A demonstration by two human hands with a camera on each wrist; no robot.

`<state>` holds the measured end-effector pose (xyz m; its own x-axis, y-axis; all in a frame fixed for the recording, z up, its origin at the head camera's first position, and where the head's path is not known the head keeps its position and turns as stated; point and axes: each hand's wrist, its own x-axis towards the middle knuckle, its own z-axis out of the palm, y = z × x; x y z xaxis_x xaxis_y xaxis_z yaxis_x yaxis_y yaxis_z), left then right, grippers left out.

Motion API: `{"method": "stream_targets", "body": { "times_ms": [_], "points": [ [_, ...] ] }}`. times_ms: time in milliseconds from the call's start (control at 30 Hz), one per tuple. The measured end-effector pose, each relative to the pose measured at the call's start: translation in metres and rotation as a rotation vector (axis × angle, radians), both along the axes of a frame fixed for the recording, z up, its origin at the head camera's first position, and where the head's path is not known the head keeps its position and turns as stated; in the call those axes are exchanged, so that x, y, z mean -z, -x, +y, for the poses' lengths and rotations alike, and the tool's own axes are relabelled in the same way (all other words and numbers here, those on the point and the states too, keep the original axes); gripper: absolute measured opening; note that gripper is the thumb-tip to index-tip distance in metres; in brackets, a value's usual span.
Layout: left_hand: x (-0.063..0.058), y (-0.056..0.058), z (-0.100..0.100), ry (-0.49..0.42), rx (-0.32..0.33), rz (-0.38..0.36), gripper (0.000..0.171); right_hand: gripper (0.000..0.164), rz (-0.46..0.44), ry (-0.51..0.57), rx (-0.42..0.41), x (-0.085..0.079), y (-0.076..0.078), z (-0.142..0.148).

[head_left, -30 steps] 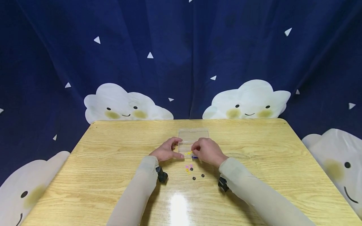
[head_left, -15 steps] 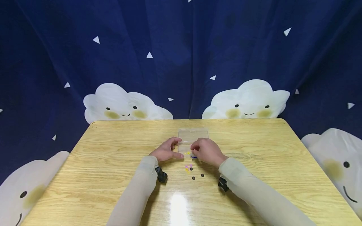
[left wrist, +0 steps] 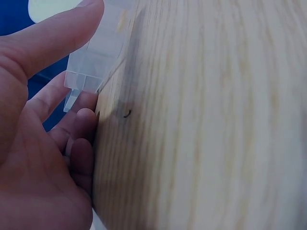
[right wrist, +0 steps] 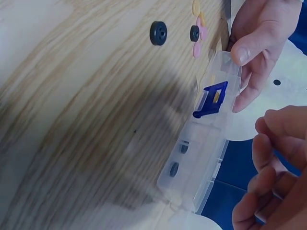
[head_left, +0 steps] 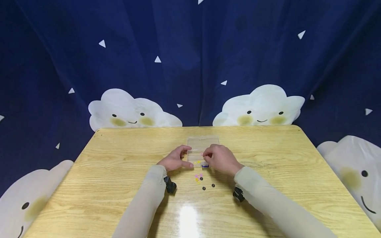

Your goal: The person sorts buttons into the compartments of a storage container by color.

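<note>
A clear plastic compartment box [head_left: 194, 144] lies on the table with its lid back and a blue latch [right wrist: 211, 100] at its front. My left hand [head_left: 174, 160] holds its left end, thumb at the front corner and fingers round the far side. Over the right half is my right hand [head_left: 221, 160], thumb and forefinger brought together; I cannot tell whether they pinch anything. A pink button [head_left: 202, 154] shows right beside these fingertips. Yellow buttons [head_left: 198, 162] sit in the front left compartment. Two black buttons [right wrist: 174, 169] show through the wall right of the latch.
In front of the box, pink buttons [head_left: 201, 175], yellow buttons [head_left: 197, 179] and black buttons [head_left: 203, 188] lie loose on the wooden table [head_left: 119, 185]. A dark blue curtain [head_left: 190, 59] with white clouds hangs behind the table's far edge.
My right hand has shifted slightly right, uncovering more of the blue latch and the pink button by the fingertips. The left hand has stayed on the box.
</note>
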<state>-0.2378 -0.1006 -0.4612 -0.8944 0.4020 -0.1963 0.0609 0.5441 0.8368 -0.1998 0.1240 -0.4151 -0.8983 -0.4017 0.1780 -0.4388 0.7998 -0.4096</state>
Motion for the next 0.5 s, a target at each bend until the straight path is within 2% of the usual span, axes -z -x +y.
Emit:
{"method": "stream_targets", "body": {
  "times_ms": [500],
  "points": [
    [-0.001,0.001,0.001,-0.009,-0.006,-0.002,0.076,0.011,0.015,0.010,-0.018,-0.007,-0.014,0.018]
  ]
}}
